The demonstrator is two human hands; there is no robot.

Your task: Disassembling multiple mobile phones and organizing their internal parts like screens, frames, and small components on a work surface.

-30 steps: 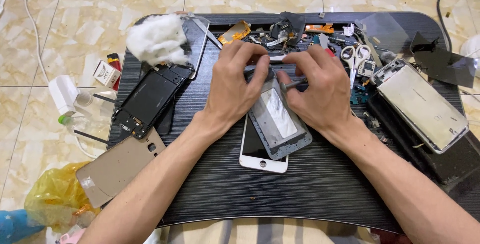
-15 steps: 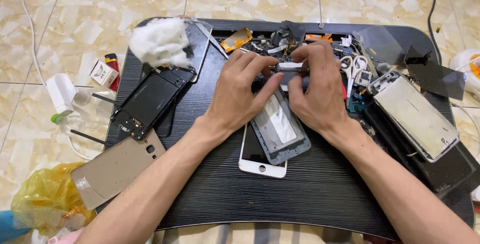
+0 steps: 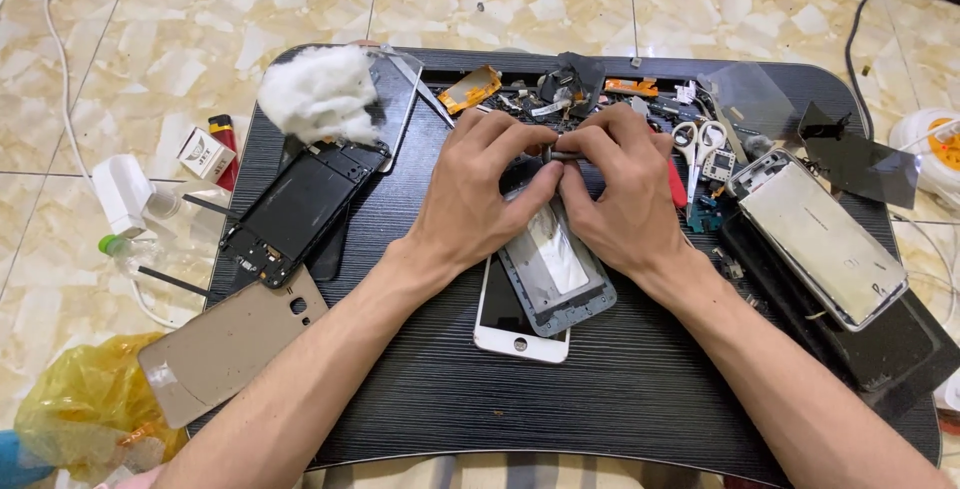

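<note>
Above grey phone frame (image 3: pixel 556 274), left hand (image 3: pixel 480 194), right hand (image 3: pixel 620 199) pinch small metal part (image 3: pixel 560 155).

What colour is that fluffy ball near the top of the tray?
White; the cotton wad shows clearly in the head view.

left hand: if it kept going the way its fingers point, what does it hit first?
The left hand points up and right, fingertips already on the small metal part pinched with the right hand. Beyond that, probably the heap of loose phone parts, though depth is unclear.
</note>
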